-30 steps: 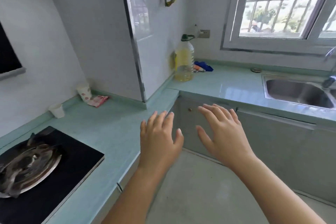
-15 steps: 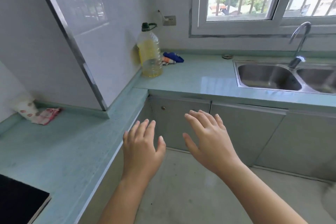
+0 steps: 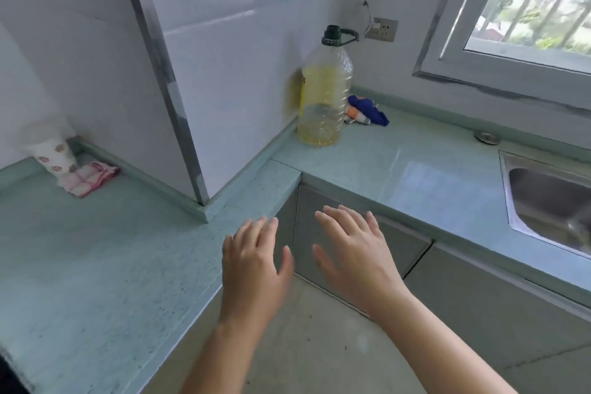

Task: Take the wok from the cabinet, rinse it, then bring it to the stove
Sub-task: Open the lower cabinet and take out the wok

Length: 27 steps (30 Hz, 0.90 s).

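Hovering my empty, spread left hand (image 3: 252, 269) and right hand (image 3: 355, 253) before the closed grey cabinet door (image 3: 406, 245); wok not out yet.

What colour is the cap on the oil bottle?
Dark green, matching its carry handle; the cap on the oil bottle shows in the head view.

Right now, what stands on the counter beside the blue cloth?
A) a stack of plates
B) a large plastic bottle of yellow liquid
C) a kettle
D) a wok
B: the plastic bottle, part full of yellow liquid, stands upright on the counter against the wall, with the blue cloth lying right next to it.
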Motion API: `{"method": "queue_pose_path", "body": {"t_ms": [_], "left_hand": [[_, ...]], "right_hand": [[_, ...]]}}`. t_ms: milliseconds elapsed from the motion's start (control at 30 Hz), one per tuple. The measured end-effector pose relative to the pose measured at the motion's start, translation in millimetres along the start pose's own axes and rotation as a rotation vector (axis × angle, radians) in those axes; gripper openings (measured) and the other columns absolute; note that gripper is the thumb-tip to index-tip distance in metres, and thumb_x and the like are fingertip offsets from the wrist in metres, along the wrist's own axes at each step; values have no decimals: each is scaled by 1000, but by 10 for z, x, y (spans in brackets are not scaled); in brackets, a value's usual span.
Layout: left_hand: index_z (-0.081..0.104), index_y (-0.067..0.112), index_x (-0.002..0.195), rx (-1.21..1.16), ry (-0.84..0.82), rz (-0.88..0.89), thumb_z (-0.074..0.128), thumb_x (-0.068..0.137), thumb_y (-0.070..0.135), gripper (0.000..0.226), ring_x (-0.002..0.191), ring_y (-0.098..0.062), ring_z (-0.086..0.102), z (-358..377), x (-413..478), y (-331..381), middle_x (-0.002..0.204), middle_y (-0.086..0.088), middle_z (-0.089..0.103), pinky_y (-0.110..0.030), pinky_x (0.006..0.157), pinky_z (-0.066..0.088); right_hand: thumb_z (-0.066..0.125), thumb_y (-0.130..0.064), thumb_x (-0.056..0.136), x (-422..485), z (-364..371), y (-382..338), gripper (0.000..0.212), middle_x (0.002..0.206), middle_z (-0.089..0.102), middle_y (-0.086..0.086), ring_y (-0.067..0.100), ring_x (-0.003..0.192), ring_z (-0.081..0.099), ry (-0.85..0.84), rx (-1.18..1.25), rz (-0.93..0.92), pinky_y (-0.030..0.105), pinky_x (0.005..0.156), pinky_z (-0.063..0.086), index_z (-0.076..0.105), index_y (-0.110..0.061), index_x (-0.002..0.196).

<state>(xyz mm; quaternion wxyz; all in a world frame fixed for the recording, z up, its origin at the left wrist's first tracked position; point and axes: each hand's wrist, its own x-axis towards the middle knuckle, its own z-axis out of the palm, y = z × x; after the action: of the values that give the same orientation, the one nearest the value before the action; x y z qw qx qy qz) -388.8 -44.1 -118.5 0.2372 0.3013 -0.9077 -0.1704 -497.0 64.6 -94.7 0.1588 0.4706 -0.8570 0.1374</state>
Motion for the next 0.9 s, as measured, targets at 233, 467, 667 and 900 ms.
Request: {"method": "queue_pose_path", "body": {"t_ms": [233,467,667,900], "left_hand": [[66,3,111,7,29,-211,43,79,33,49,105,-33,64,86,35,-439,111,-13,69,-52,89,50],[54,15,128,-280,245,-650,59,88,16,40,118,-1,43,242,-136,-624,125,10,54,-18,101,30],[52,22,129,-420,444,-1015,55,91,19,38,120,3,41,436,-351,-646,128,17,50,-15,100,27],[59,34,100,-844,876,-1290,53,91,3,33,103,9,58,668,-667,-768,116,7,64,-21,98,40]], "right_hand": [[63,-34,63,468,514,-268,44,103,71,-3,22,99,69,-28,112,-206,49,80,53,69,-16,102],[41,-42,76,817,996,-516,46,106,71,-4,19,101,68,-177,238,-510,44,82,54,68,-19,106],[42,-40,76,917,1492,-757,44,106,71,-4,21,101,68,-285,375,-795,45,81,54,68,-19,104],[41,-39,76,638,1989,-1102,43,108,70,-2,22,104,67,-377,438,-1041,48,84,52,66,-19,106]]}}
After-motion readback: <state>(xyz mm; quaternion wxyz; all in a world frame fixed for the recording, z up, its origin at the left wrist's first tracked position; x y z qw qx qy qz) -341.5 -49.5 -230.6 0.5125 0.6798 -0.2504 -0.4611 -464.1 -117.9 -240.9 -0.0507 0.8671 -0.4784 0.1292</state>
